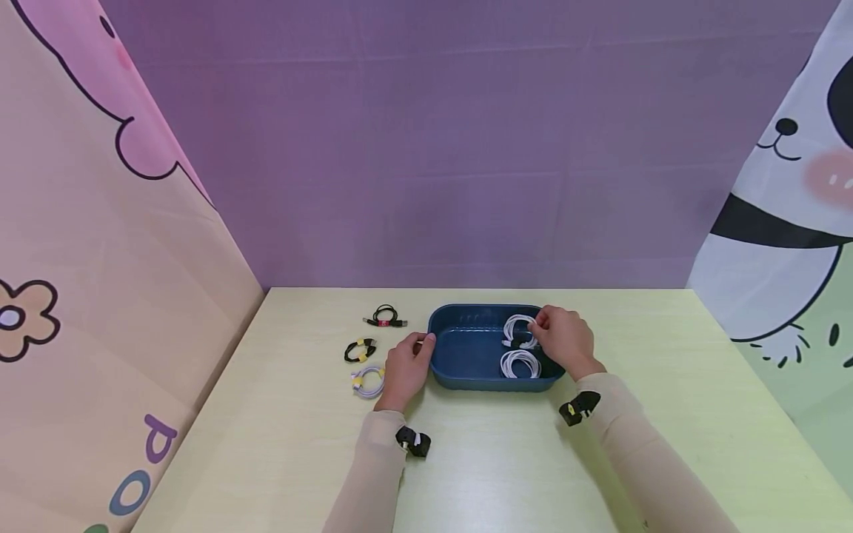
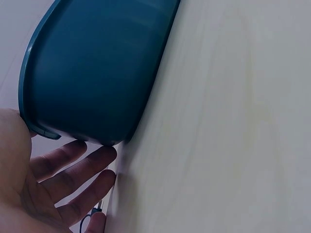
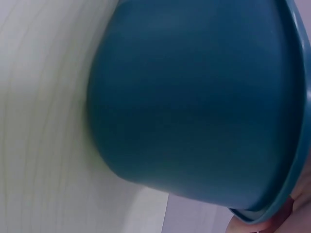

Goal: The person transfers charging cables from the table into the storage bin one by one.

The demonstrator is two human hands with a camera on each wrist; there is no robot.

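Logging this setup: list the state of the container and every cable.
Blue container: upright, open, cables inside
Far white cable: coiled, inside container, right hand at its edge
Near white cable: coiled, inside container
Red-tied black cable: coiled, on table
Yellow-tied black cable: coiled, on table
Lavender cable: coiled, tied, on table

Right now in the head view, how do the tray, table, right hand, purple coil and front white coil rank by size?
1. Table
2. Tray
3. Right hand
4. Purple coil and front white coil: too alike to rank.
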